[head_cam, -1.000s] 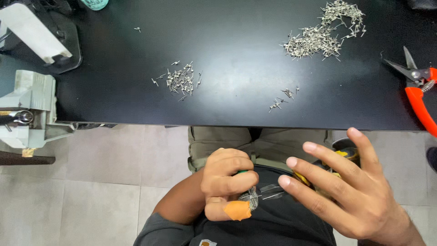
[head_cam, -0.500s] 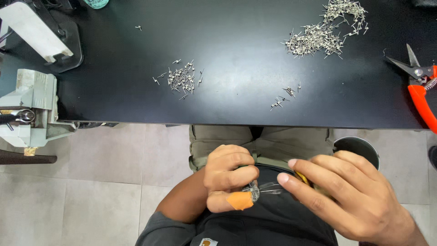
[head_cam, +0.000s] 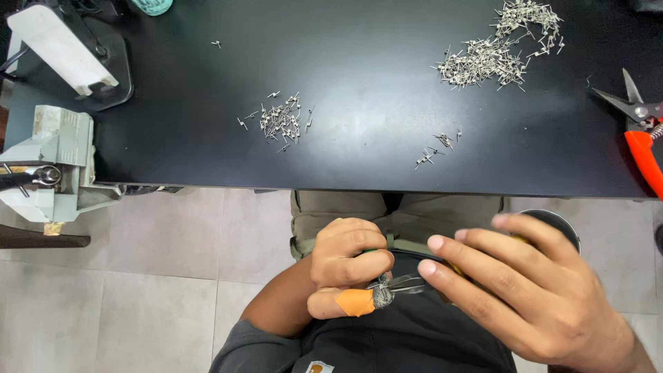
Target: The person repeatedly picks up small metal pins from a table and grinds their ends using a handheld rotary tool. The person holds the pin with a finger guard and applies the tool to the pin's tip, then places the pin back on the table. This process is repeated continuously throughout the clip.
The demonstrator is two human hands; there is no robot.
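Note:
Both hands are over my lap, below the front edge of the black table [head_cam: 373, 173]. My left hand [head_cam: 342, 262] is curled into a fist, with an orange cot on the thumb. It pinches a small grey metal part [head_cam: 382, 296] at the thumb tip, and a bit of green shows inside the fist. My right hand [head_cam: 528, 297] lies over a slim metal plier-like tool [head_cam: 406, 282], fingers stretched along it. The tool's tips meet the part. A sliver of yellow handle shows under the right hand's fingers.
Three heaps of small metal pins lie on the table: a small one at centre [head_cam: 282, 121], a few near the front edge [head_cam: 435, 148], a big one at the back right [head_cam: 494, 48]. Orange-handled snips [head_cam: 642, 131] lie at the right edge. A grey vise [head_cam: 52, 166] is clamped at the left.
My right hand has drawn closer to the left, its fingers lowering over the tool. The left fist has stayed nearly still with the part at its thumb.

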